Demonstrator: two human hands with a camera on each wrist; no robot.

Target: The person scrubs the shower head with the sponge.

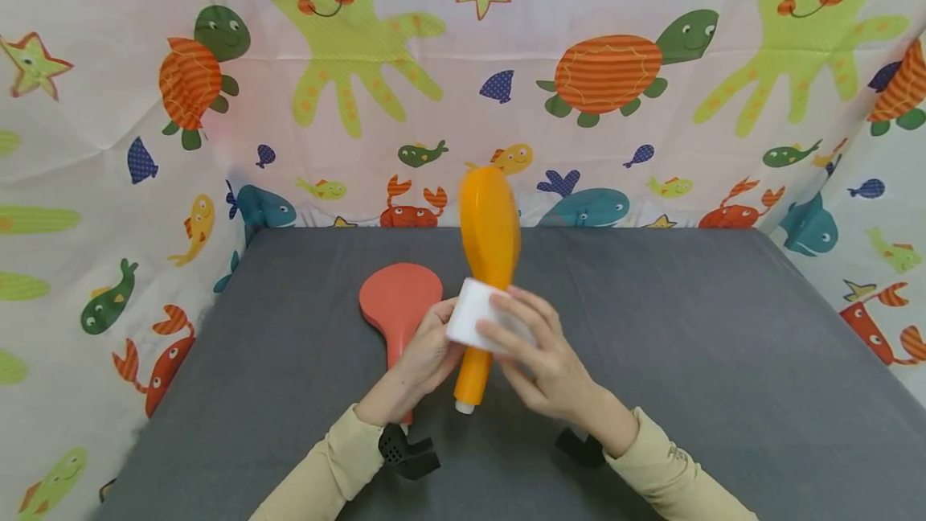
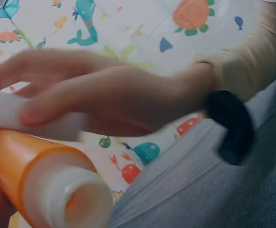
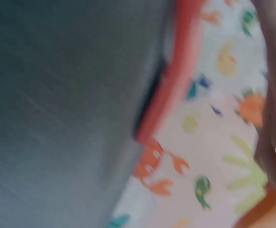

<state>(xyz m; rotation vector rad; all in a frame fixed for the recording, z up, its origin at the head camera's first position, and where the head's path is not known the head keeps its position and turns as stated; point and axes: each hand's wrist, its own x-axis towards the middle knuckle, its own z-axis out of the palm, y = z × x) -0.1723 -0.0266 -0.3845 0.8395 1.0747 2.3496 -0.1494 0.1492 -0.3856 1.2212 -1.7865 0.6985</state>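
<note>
An orange plastic paddle (image 1: 490, 223) stands raised and slightly tilted over the table, its broad head up. My left hand (image 1: 427, 352) grips it around the handle, most of the fingers hidden behind a white block. That white sponge-like block (image 1: 473, 316) is pinched in my right hand (image 1: 538, 352) and lies against the handle. From the left wrist, the handle's white open end (image 2: 81, 199) faces the camera, with the block pressed along the orange side just above. A red paddle (image 1: 401, 296) lies on the table behind the left hand, its handle partly covered.
The grey tabletop (image 1: 687, 360) spreads out on both sides of the hands. A white curtain (image 1: 448, 103) printed with sea animals surrounds it at the back and sides. Black camera bands (image 1: 408, 453) sit on the wrists.
</note>
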